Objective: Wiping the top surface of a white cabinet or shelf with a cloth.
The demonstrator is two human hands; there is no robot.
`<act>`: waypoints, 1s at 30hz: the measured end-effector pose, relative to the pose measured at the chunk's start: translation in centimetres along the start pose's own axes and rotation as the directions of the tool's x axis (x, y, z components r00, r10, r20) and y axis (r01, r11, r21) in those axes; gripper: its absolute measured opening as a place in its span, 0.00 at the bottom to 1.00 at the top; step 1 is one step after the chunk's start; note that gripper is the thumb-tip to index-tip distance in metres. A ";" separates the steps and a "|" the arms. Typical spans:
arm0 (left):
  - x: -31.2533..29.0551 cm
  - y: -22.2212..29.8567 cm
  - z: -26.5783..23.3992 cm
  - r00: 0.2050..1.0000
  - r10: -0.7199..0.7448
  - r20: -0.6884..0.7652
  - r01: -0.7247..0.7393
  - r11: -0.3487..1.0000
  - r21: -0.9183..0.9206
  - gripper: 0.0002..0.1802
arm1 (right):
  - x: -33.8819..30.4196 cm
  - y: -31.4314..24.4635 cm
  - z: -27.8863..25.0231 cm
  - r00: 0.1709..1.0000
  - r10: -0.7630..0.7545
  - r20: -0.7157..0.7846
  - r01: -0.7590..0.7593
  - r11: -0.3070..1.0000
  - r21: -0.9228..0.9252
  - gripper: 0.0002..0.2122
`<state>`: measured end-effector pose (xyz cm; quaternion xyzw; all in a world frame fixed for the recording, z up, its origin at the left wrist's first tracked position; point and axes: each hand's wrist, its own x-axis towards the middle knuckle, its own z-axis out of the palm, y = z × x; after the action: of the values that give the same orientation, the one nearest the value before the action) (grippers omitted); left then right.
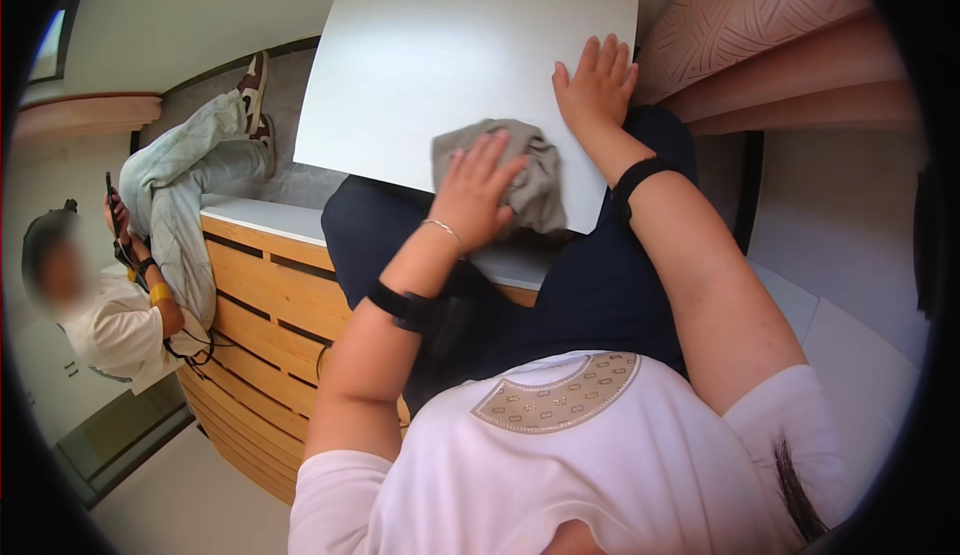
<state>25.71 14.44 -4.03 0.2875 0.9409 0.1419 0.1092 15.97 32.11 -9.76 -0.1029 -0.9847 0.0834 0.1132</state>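
My left hand (470, 200) presses flat on a crumpled grey cloth (530, 180) at the near edge of a white square table top (440, 65). The cloth hangs partly over the table's edge above my dark trousers. My right hand (598, 85) lies palm down on the table's right side, fingers spread, holding nothing. Both wrists wear black bands, and the left one also has a thin bracelet.
I sit on a bench with a white top and wooden slatted front (270, 300). Another person (150, 255) sits on the left holding a phone, legs stretched along the bench. Pink padded seating (760, 35) is on the right.
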 end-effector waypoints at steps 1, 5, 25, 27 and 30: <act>-0.5 -1.9 -0.5 0.998 -0.062 -0.020 0.062 0.998 0.015 0.34 | 0.0 -0.1 0.0 1.000 0.000 0.001 0.000 1.000 0.001 0.27; -3.6 -11.1 -2.2 0.941 -0.326 -0.091 0.332 0.941 0.070 0.34 | -0.1 -0.1 -0.1 1.000 -0.015 -0.004 0.015 0.999 -0.034 0.27; -5.3 -25.2 -2.6 0.523 -0.824 -0.218 0.822 0.555 -0.129 0.37 | -0.4 -0.1 0.0 0.998 -0.029 -0.061 0.028 0.999 -0.027 0.26; -5.3 -24.3 -2.8 0.493 -0.846 -0.202 0.844 0.522 -0.125 0.38 | -0.4 -0.3 -0.1 0.997 -0.041 -0.061 0.037 0.998 -0.059 0.26; -3.9 -21.4 -2.7 0.492 -0.861 -0.130 0.865 0.500 -0.037 0.40 | -0.1 -0.5 -0.6 1.000 -0.025 -0.001 0.025 0.997 -0.068 0.27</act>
<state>17.15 -5.35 -8.10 -0.2294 0.9657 0.0710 0.0985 16.15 31.66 -9.13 -0.0944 -0.9881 0.0483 0.1116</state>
